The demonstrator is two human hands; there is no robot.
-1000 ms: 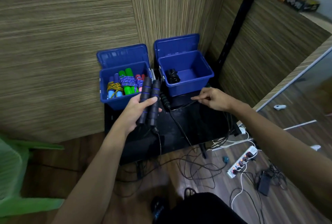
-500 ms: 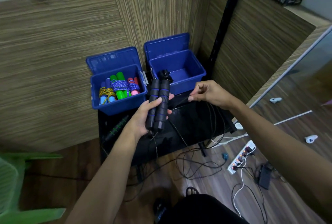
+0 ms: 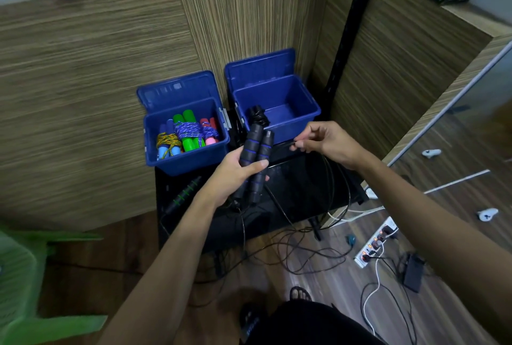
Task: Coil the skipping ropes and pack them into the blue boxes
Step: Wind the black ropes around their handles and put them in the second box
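Note:
My left hand (image 3: 235, 175) grips the two black handles with blue rings (image 3: 256, 156) of a skipping rope, held side by side in front of the boxes. Its thin black cord (image 3: 329, 186) runs to my right hand (image 3: 325, 141), which pinches it above the black table (image 3: 304, 186) and lets loops hang to the floor. The left blue box (image 3: 188, 160) holds several coiled coloured ropes. The right blue box (image 3: 303, 120) has a black coiled bundle (image 3: 258, 115) at its near left corner. Another rope's black handle with green rings (image 3: 184, 195) lies on the table.
Both box lids stand open against the wooden partition. A green plastic chair (image 3: 19, 283) is at the lower left. A power strip (image 3: 375, 243), an adapter and loose cables lie on the wooden floor to the right. My foot in a sandal (image 3: 300, 293) is below the table.
My left hand has lifted the two handles up towards the boxes. My right hand has risen off the table and closed its fingers on the cord. The camera has swung right.

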